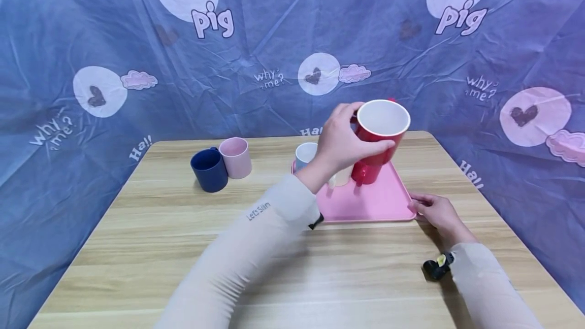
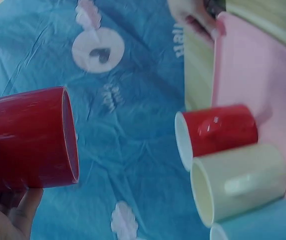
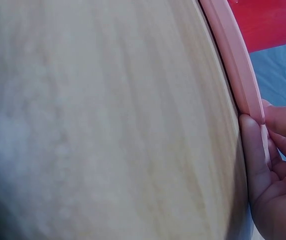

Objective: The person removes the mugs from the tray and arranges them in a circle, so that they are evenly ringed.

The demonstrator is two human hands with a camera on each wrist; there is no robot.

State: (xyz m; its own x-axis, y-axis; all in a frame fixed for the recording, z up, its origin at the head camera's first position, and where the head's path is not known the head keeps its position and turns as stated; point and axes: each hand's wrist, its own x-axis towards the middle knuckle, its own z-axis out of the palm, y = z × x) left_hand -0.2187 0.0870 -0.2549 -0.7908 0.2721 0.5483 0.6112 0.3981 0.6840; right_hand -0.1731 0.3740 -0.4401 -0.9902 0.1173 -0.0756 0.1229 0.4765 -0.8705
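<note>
Left grip (image 1: 342,138) curled round a lifted red mug (image 1: 385,131), spread only as wide as the mug's body, with the thumb across the near side and the fingers toward 9 o'clock, as a person held the piece over a pink tray (image 1: 377,207). Clasping it by the side apparently served to keep the mouth upward and the base bare; the mug hung well above a second red mug (image 1: 366,173), which stood near 12 o'clock on the tray. Next in line came a cream mug (image 1: 344,175) at 11 and a light blue mug (image 1: 305,153) at 10, ranged in a close row, probably to save room. At the tray's 4 o'clock corner, the right grip (image 1: 436,212) pinched the rim, thumb and fingers nearly together with just the thin edge between them, presumably to steady the tray on the wooden surface (image 1: 183,248). Well apart from the tray, between 9 and 10 o'clock, a dark blue mug (image 1: 210,171) and a pink mug (image 1: 236,159) stood upright side by side, though whether they touched could not be told. Behind everything, at 12 o'clock, hung a blue printed cloth (image 1: 274,29).
</note>
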